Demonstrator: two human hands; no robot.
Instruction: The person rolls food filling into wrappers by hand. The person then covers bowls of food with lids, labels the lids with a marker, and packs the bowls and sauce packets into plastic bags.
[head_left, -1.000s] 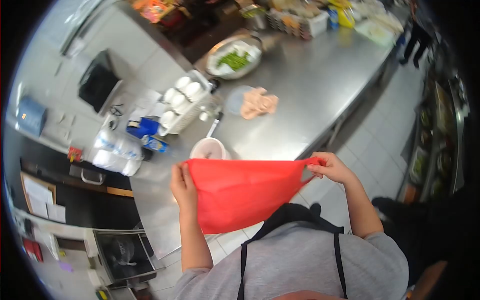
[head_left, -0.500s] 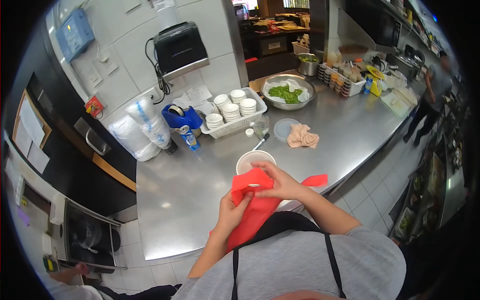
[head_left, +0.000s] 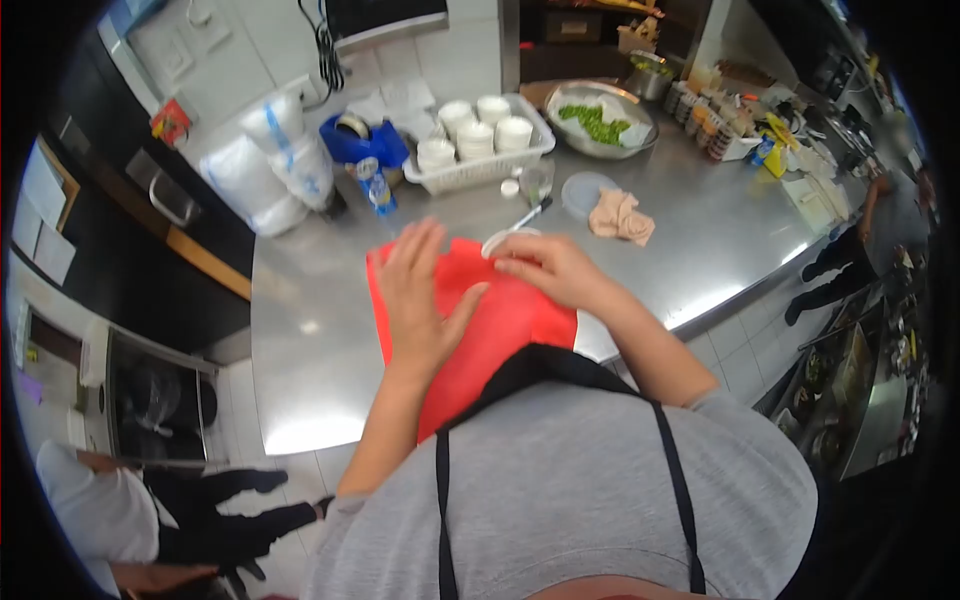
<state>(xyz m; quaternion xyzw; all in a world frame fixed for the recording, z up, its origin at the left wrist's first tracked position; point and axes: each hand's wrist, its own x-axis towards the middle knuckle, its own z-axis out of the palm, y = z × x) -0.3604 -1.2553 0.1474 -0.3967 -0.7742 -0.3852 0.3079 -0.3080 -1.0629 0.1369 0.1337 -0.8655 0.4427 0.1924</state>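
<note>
The 2 hands are apart at the red fabric (head_left: 495, 330): the left hand (head_left: 412, 310) is open above it, contact not determinable; the right hand (head_left: 560, 275) bends its fingers at the upper edge, grip not determinable. Change: 0.5 s earlier, both hands gathered the fabric; it is now spread wider, which suggests looser handling. The fabric is between the apron (head_left: 550, 365) and the bowl (head_left: 497, 239), whose rim is partly hidden by the right hand. Beyond are the pen (head_left: 533, 213) and peach cloth (head_left: 620, 218). Leftward, steel surface extends to the left edge of the table (head_left: 310, 380); the basket (head_left: 480, 173) bounds the far side.
</note>
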